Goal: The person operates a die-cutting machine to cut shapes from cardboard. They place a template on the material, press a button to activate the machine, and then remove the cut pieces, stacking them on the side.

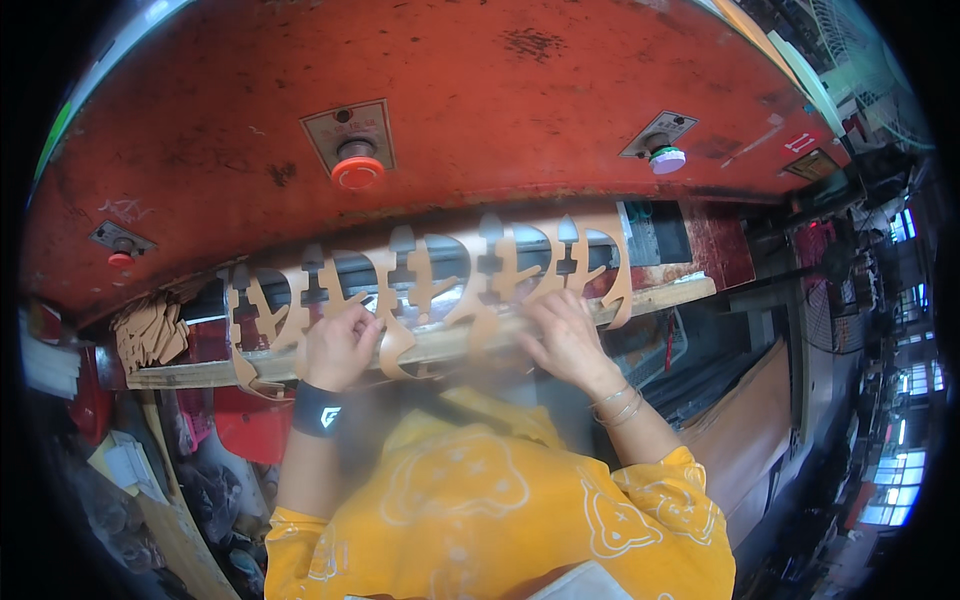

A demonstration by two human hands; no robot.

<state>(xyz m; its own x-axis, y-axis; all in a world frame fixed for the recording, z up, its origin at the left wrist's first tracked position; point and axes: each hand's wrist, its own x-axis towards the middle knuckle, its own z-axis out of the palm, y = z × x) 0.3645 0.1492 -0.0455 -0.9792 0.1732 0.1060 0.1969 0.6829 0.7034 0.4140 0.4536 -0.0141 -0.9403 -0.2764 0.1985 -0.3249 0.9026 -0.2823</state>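
Note:
A tan sheet (485,330), leather-like and punched through with rows of shaped holes, lies under the red machine and hangs over the front wooden rail (660,297). My left hand (342,345), with a dark band at its wrist, is closed with its fingertips pinched at one of the sheet's narrow strips. Farther right, my right hand (566,335) reaches over the sheet's front edge. Its thumb and fingers are apart, slightly smeared by motion, with nothing visible between them. Bracelets circle that wrist.
Above stands the red machine body (480,90) with a large red push button (358,172), a pale-topped button (666,158) and a smaller red knob (121,257). Cut tan pieces (150,332) are piled at the left end. A brown sheet (740,430) leans at lower right.

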